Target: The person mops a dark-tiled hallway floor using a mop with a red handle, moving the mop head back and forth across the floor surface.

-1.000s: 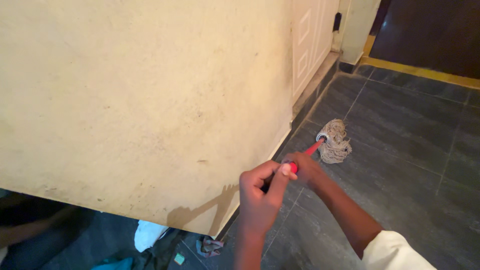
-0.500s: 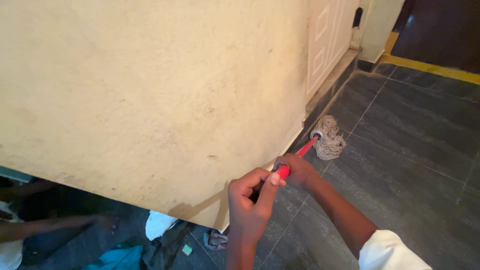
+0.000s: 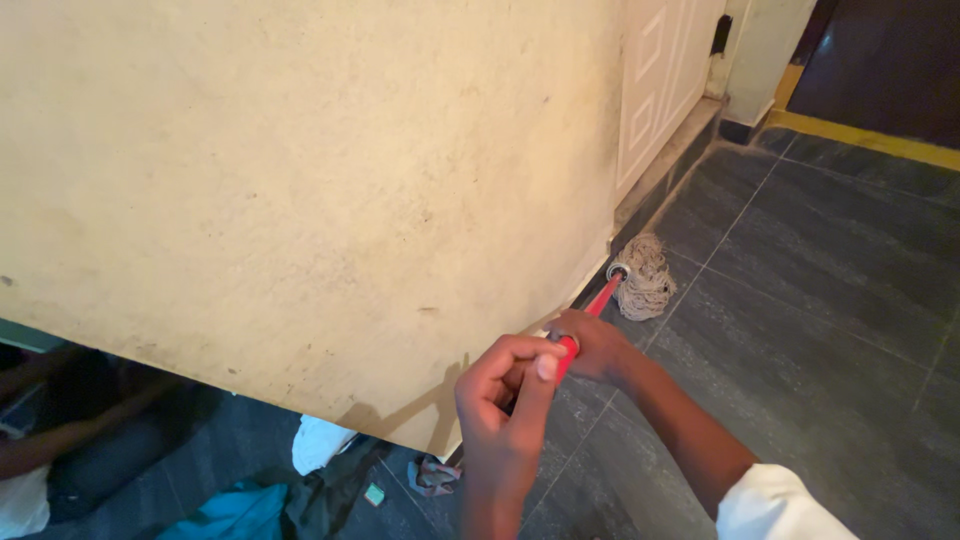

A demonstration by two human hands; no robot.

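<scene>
1. The mop [image 3: 622, 292] runs away from the camera on a slant, from low in the middle of the view up toward the right, and it is the one thing in hand.
2. Its red handle [image 3: 597, 302] is thin and straight, showing only as a short stretch.
3. A pale collar [image 3: 618, 271] joins the handle to the head.
4. The mop head [image 3: 645, 278], a bundle of beige string, lies bunched on the dark grey tiled floor [image 3: 800, 290], right by the foot of the cream wall [image 3: 300, 180].

Dim, warm indoor light, a soft shadow on the cream wall [image 3: 300, 200], slight blur throughout.
</scene>
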